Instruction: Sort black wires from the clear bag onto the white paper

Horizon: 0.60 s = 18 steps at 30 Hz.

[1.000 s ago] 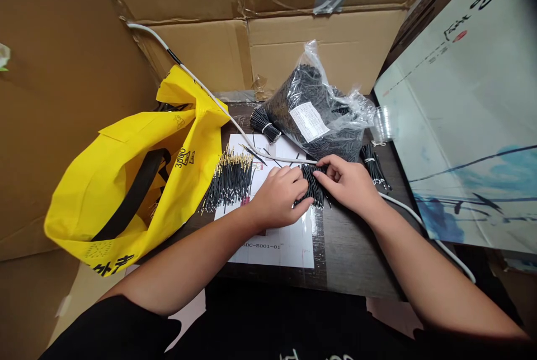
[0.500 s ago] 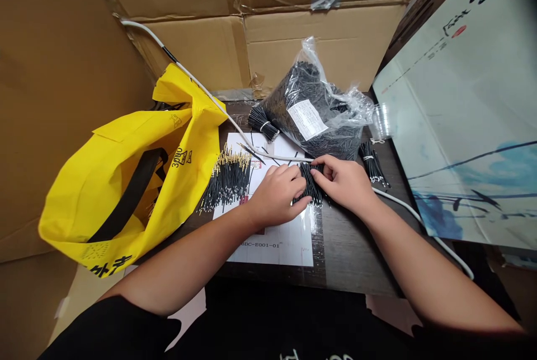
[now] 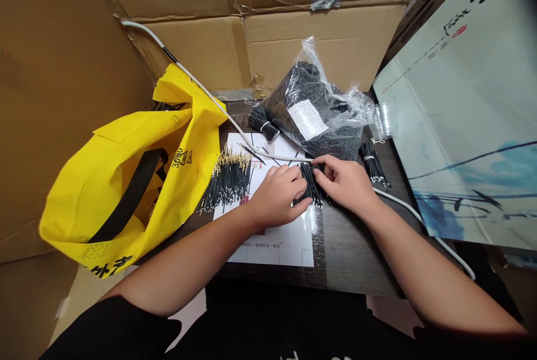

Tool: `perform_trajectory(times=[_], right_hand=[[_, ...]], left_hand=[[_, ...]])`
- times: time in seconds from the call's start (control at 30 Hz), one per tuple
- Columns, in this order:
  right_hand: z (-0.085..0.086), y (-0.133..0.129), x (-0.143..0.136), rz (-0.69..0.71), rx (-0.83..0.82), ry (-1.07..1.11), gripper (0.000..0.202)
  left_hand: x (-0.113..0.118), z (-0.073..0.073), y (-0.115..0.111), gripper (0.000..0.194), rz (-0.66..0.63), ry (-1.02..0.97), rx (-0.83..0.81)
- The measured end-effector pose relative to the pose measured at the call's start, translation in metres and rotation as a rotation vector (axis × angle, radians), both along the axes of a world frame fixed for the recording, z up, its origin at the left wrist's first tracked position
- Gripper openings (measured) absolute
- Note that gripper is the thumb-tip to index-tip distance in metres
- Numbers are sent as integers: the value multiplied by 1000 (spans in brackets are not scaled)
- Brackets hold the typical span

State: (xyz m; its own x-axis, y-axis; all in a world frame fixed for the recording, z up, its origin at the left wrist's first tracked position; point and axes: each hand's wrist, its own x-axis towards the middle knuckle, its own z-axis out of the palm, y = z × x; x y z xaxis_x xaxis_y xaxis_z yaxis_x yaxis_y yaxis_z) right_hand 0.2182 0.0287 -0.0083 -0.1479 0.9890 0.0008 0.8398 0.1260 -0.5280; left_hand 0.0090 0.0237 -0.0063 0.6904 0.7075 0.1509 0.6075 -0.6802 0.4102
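paper on dark bench, nearest. left hand above it, fingers curled in, at the left side of a pile of black wires; right hand at the pile's other side, thumb and forefinger bent over its top. pile lies across the paper's right edge. whether either grip is closed on wires, unclear: fingers hide it. gold-tipped wires left of the hands, beside yellow bag. white cable passes behind right fingertips. farther: clear bag of black pieces, then cardboard.
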Motion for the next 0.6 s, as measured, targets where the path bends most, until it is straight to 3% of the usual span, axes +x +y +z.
perform_trajectory(times=[0.3, 0.6], right_hand=[[3, -2, 0, 26, 4, -17, 29], [4, -2, 1, 56, 5, -42, 30]], left_hand=[[-1, 1, -1, 27, -9, -6, 10], [-1, -3, -1, 38, -38, 4, 60]])
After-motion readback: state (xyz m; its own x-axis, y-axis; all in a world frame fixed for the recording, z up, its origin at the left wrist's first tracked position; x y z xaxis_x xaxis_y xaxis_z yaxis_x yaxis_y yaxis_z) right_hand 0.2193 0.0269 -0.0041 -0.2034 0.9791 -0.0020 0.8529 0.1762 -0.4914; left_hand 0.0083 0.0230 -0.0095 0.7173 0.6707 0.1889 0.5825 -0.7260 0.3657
